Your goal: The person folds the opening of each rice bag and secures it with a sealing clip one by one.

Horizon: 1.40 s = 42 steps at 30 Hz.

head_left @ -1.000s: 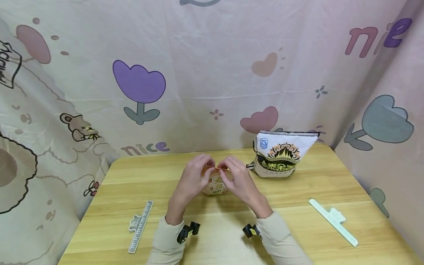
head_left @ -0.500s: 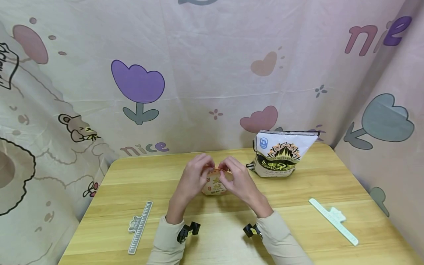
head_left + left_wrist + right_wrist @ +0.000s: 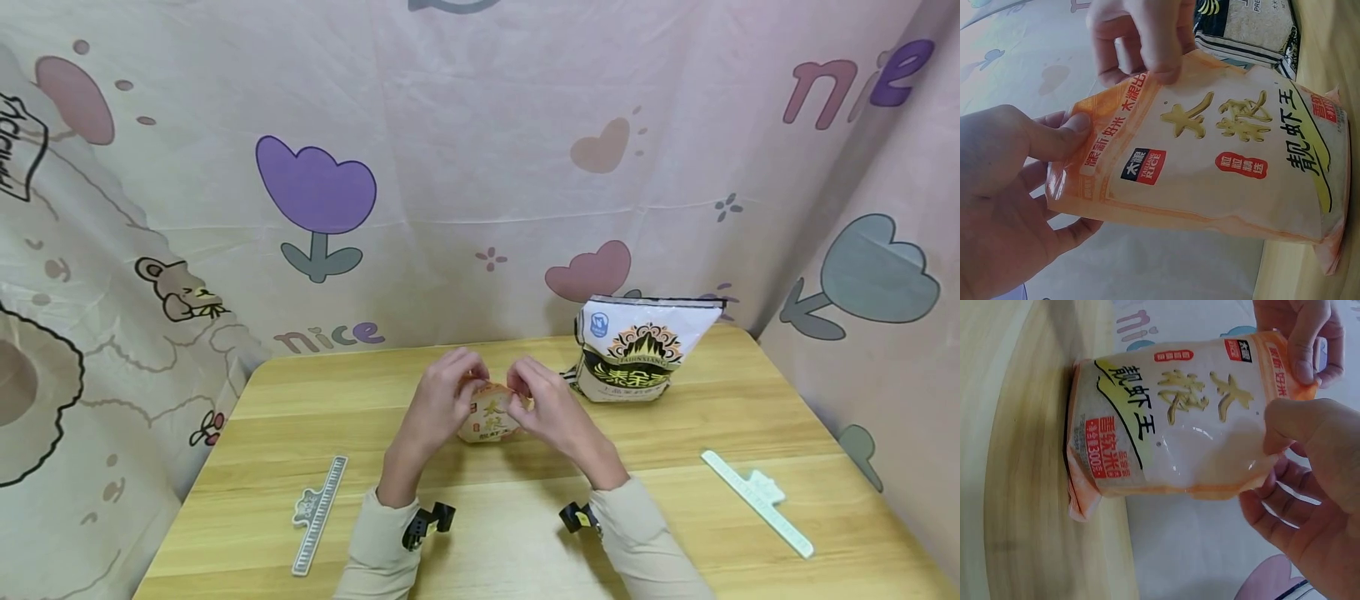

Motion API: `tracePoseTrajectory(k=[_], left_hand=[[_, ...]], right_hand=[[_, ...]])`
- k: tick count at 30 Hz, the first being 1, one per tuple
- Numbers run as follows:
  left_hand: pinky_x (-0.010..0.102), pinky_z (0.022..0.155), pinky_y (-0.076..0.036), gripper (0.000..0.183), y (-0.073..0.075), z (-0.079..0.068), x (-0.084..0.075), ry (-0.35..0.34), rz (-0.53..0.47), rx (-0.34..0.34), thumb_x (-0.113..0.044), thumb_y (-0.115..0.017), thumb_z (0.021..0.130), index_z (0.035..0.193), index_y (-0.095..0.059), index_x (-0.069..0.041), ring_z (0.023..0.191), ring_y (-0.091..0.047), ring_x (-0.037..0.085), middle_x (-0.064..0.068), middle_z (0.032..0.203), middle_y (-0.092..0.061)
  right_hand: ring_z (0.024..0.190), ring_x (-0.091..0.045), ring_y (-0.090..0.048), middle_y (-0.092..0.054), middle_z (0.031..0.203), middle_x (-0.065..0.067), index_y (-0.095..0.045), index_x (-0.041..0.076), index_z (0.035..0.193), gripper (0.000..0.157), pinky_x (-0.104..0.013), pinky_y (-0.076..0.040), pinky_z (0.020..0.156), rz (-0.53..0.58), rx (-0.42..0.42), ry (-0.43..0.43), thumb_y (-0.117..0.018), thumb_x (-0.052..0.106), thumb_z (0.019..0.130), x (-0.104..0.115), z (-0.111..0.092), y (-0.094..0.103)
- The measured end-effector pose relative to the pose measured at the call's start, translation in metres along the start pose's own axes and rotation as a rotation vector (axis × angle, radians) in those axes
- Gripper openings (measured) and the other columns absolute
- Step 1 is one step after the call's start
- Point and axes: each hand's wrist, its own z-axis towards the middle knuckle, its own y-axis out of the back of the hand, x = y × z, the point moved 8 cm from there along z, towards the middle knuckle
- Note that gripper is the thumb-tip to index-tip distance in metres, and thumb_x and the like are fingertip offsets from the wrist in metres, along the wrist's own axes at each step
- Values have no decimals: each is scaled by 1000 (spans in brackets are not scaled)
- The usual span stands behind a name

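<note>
Left hand (image 3: 440, 395) on orange-topped bag (image 3: 1210, 169)

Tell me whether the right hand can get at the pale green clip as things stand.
Likely yes, once freed: the right hand holds the top of the rice bag, but the pale green clip lies uncovered on the table, with no object visible between them.

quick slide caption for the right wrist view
The left hand and right hand hold an orange-edged rice bag by its top at a wood-grain table.
</note>
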Motion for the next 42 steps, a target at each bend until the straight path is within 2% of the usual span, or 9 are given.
tracePoseTrajectory(k=[4,11,21,27,30,33,37,42], left_hand=[[33,75,-57,16,1,0,0,7,-25,3,7,-76,88,89,-66,-7,88,-63,18,4,92,-67],[34,79,-56,9,1,0,6,59,-48,-1,-9,-78,92,91,-69,-8,87,-64,16,1,92,-67],[37,81,-58,8,4,-2,10,78,-48,-1,-3,-76,89,93,-69,-5,88,-66,20,5,94,-68],[36,81,-58,8,3,-3,11,85,-54,17,0,-74,86,92,-69,-3,88,-65,20,2,93,-67],[36,80,-57,8,2,-3,11,89,-57,21,1,-74,86,90,-68,-3,88,-65,19,0,92,-67],[35,79,-57,11,3,-3,10,85,-53,19,2,-75,86,89,-68,-5,87,-65,18,2,91,-67],[34,77,-58,15,3,-2,9,79,-45,16,4,-77,86,89,-67,-6,85,-65,18,4,90,-67],[33,77,-58,17,3,-2,9,81,-38,16,5,-79,85,88,-67,-6,84,-64,17,3,90,-67]], right_hand=[[71,-13,-53,-53,82,2,-54,10,88,28,-21,-50,59,-19,44,-28,-69,-10,75,-7,-3,-2],[73,-23,-60,-52,83,5,-53,14,84,29,-22,-49,62,-28,112,-102,-69,-9,74,-13,-6,-5],[71,-22,-58,-52,82,3,-53,15,83,27,-23,-49,59,-36,188,-179,-71,-4,78,-19,-8,-9],[80,-15,-57,-55,88,3,-54,14,85,26,-25,-53,69,-61,239,-203,-69,-5,75,-18,-10,-3],[83,-13,-58,-57,90,3,-57,13,90,24,-27,-55,73,-48,214,-211,-68,-5,77,-14,-9,3],[86,-12,-59,-60,94,1,-61,11,97,20,-29,-56,75,-15,140,-198,-67,-2,84,-8,-5,8],[90,-14,-60,-63,99,-1,-64,8,107,15,-31,-55,78,36,24,-133,-65,3,92,5,3,12],[91,-16,-62,-63,100,-1,-65,8,105,11,-36,-58,78,46,-20,-77,-67,7,95,14,6,5]])
